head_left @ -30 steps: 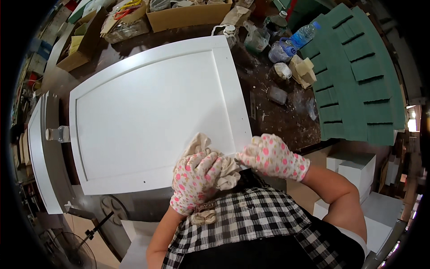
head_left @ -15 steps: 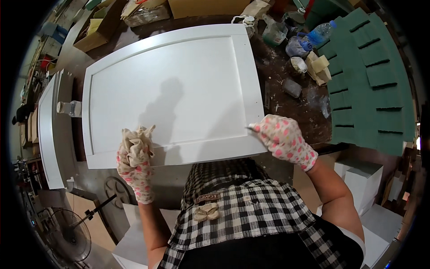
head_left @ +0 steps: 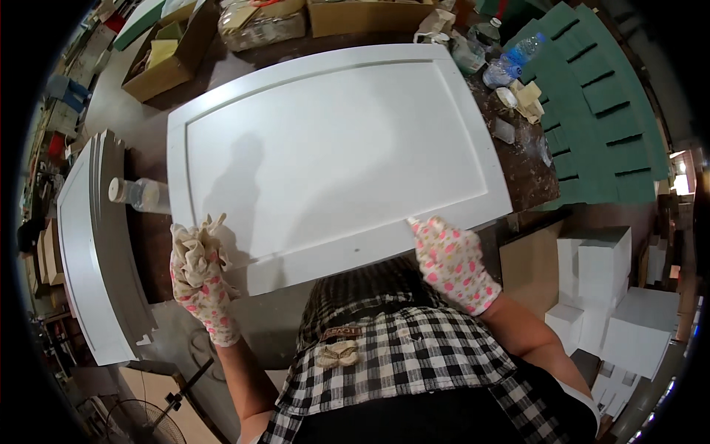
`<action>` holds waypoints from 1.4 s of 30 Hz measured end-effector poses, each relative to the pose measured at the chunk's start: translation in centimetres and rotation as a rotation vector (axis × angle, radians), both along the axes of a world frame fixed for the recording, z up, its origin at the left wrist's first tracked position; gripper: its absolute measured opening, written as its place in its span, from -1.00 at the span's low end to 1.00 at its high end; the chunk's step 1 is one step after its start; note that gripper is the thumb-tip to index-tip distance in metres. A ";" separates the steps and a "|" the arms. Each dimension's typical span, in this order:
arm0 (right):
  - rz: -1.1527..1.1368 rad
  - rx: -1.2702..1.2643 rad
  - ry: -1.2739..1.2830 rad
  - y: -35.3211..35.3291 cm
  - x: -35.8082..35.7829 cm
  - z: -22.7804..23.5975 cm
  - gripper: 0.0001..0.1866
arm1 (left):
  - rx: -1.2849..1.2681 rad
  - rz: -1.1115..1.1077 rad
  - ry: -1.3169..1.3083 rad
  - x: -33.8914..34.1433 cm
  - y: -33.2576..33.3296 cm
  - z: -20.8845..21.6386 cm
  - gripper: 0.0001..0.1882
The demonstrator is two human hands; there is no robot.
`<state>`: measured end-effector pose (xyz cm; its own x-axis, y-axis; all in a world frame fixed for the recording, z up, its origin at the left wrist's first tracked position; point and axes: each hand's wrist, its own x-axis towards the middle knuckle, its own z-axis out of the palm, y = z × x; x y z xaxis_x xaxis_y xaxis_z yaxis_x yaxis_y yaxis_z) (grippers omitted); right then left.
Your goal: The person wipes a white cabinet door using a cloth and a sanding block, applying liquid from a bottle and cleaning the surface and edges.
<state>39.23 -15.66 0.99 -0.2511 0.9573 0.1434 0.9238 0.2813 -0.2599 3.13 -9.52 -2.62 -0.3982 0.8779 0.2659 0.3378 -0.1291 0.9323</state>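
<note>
A white framed panel (head_left: 333, 148), like a cabinet door with a recessed middle, lies before me on the dark table. My left hand (head_left: 203, 292), in a white glove with pink spots, is closed around a crumpled beige cloth (head_left: 198, 255) at the panel's near left corner. My right hand (head_left: 455, 266), gloved the same way, is closed at the panel's near edge, right of the middle. Its fingertips are at the inner border of the frame. Whatever they pinch, if anything, is too small to make out.
A stack of white panels (head_left: 96, 251) stands at the left, beside a clear bottle (head_left: 140, 194). Cardboard boxes (head_left: 166, 66) line the far side. Water bottles (head_left: 514, 63) stand at the far right, next to slotted green boards (head_left: 603, 111). A fan (head_left: 144, 423) is low at the left.
Relative to my body, the panel now lies further right and is turned a little. My right hand has moved left along the near edge. The cloth stays in my left hand.
</note>
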 end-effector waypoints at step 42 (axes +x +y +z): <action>-0.003 -0.224 0.064 3.1 -23.3 0.6 -0.67 | -0.128 -0.240 -0.327 -7.9 -1.2 -5.6 -0.43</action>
<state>15.92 -12.53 1.56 -0.2457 0.9676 -0.0573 0.9040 0.2074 -0.3738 -4.80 -10.68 -8.26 -0.2233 0.9738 0.0424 -0.0041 -0.0444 0.9990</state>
